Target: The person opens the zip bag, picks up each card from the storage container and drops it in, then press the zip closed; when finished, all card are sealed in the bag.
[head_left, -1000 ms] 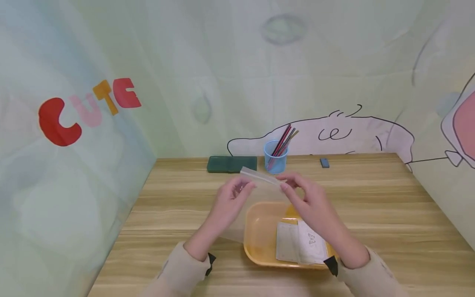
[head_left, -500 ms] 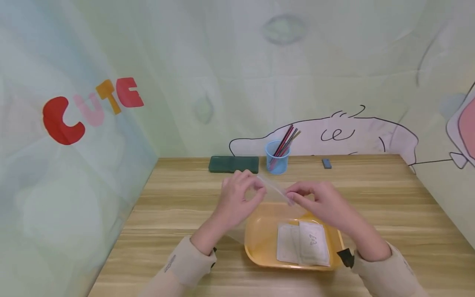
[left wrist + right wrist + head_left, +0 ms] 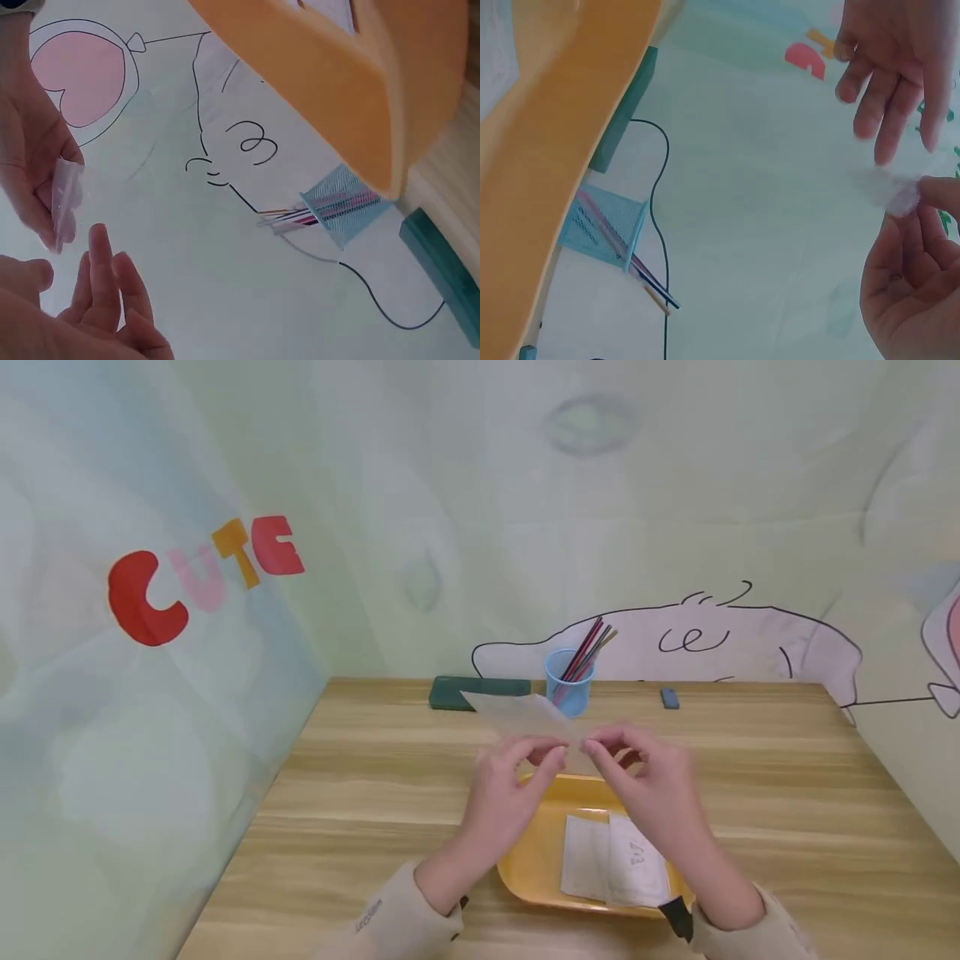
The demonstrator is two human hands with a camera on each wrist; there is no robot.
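Note:
A clear plastic bag (image 3: pixel 517 710) is held up above the orange tray (image 3: pixel 528 860), one side slanting toward the back left. My right hand (image 3: pixel 656 781) pinches its edge between thumb and fingers; the right wrist view shows the bag (image 3: pixel 900 196) crumpled at that pinch. Close beside it is my left hand (image 3: pixel 510 789), thumb and index finger facing the bag's edge. The left wrist view shows a gap between the thumb and the spread fingers of my left hand (image 3: pixel 105 300), with nothing in it. Two whitish flat packets (image 3: pixel 587 860) lie overlapping in the tray, one with a dark drawing.
At the table's (image 3: pixel 360 793) back edge stands a light-blue mesh cup (image 3: pixel 567 693) of pencils, with a dark green case (image 3: pixel 450 693) to its left. A small blue block (image 3: pixel 670 698) lies further right. Printed cloth (image 3: pixel 420 527) walls enclose the back and sides.
My left hand has moved right toward the right hand and come off the bag's edge. The bag has swung, its free side now spreading back and left. The head view has shifted slightly.

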